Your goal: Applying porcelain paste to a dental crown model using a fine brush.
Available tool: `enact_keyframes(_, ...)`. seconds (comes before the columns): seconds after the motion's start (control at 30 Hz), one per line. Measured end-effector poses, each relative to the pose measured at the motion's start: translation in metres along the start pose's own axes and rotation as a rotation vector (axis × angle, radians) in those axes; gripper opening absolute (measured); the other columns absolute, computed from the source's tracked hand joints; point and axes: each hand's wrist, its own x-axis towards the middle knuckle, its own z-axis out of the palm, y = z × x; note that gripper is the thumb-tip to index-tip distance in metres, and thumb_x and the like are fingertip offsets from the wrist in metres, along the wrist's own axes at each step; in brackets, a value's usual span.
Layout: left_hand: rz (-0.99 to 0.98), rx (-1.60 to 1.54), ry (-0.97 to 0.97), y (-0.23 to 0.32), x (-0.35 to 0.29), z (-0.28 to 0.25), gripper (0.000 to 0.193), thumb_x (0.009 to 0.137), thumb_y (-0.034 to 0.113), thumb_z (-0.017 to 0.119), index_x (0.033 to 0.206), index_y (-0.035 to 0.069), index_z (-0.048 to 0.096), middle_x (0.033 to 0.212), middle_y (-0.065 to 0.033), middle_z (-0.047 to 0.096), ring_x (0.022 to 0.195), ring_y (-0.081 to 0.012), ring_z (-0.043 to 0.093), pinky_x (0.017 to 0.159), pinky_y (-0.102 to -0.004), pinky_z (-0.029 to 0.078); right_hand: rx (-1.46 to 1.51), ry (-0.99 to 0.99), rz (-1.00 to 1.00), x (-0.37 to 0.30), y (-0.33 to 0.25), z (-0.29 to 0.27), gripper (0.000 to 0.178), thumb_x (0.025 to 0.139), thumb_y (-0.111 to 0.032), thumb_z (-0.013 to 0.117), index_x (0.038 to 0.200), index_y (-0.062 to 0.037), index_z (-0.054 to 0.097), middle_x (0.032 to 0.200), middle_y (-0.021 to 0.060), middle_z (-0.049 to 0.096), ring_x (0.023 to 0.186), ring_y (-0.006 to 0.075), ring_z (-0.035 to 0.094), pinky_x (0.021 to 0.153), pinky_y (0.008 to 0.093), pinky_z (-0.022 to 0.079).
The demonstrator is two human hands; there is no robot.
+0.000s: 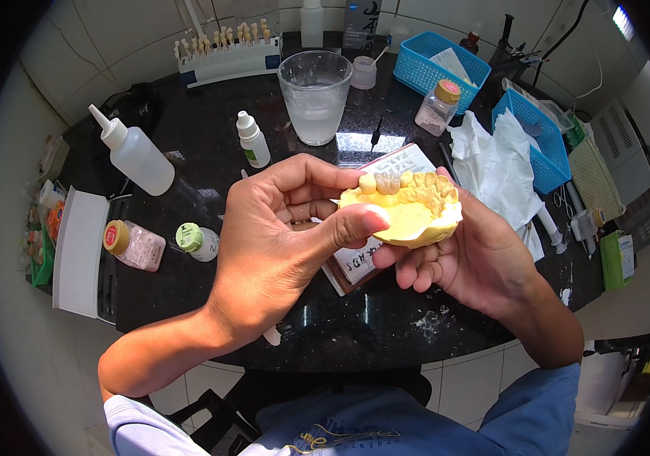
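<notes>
A yellow plaster dental cast (pixel 409 216) is held up above the black worktop between both hands. Along its upper edge runs a row of teeth, a few of them greyish and translucent (pixel 389 183). My left hand (pixel 279 220) pinches the cast's left end, thumb in front and index finger on top near the teeth. My right hand (pixel 485 258) is wrapped round the right end, its fingers curled beneath. Under the hands lies a pad or booklet (pixel 397 161) with papers, partly hidden.
Around the black worktop (pixel 325 342) stand a glass of cloudy liquid (pixel 315 99), a squeeze bottle (pixel 139 159), a dropper bottle (pixel 252 140), jars of pink powder (pixel 135 245), a tooth shade rack (pixel 226 61), crumpled tissue (pixel 496 156) and blue baskets (pixel 443 64).
</notes>
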Motion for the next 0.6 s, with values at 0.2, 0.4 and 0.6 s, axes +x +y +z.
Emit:
enact_keyframes(0.2, -0.009, -0.009, 0.008, -0.0004, -0.0002, -0.0014, 0.037, 0.084, 0.022, 0.075, 0.105, -0.004, 0.060, 0.095, -0.0117, 0.068, 0.081, -0.0102, 0.066, 0.072, -0.0209, 0.056, 0.038, -0.013, 0.009, 0.0008, -0.0005, 0.0000, 0.065, 0.103, -0.049, 0.021, 0.130, 0.0045, 0.044, 0.099, 0.0318, 0.064, 0.075, 0.0302, 0.070, 0.063, 0.0300, 0.060)
enact_keyframes(0.4, -0.007, -0.034, 0.009, -0.0037, -0.0003, -0.0038, 0.040, 0.085, 0.028, 0.073, 0.106, -0.002, 0.059, 0.094, -0.0089, 0.067, 0.079, -0.0093, 0.066, 0.069, -0.0211, 0.057, 0.006, -0.007, -0.015, -0.0013, -0.0010, 0.0010, 0.066, 0.101, -0.050, 0.026, 0.128, 0.0076, 0.045, 0.095, 0.0326, 0.065, 0.074, 0.0303, 0.070, 0.061, 0.0296, 0.060)
enact_keyframes(0.6, -0.003, -0.044, 0.015, -0.0044, 0.0027, -0.0005, 0.040, 0.088, 0.034, 0.070, 0.101, -0.003, 0.059, 0.090, -0.0090, 0.066, 0.077, -0.0094, 0.066, 0.066, -0.0216, 0.057, -0.105, -0.044, -0.067, -0.0024, -0.0023, 0.0011, 0.053, 0.101, -0.040, 0.038, 0.121, 0.0088, 0.047, 0.096, 0.0279, 0.066, 0.079, 0.0242, 0.071, 0.070, 0.0278, 0.060)
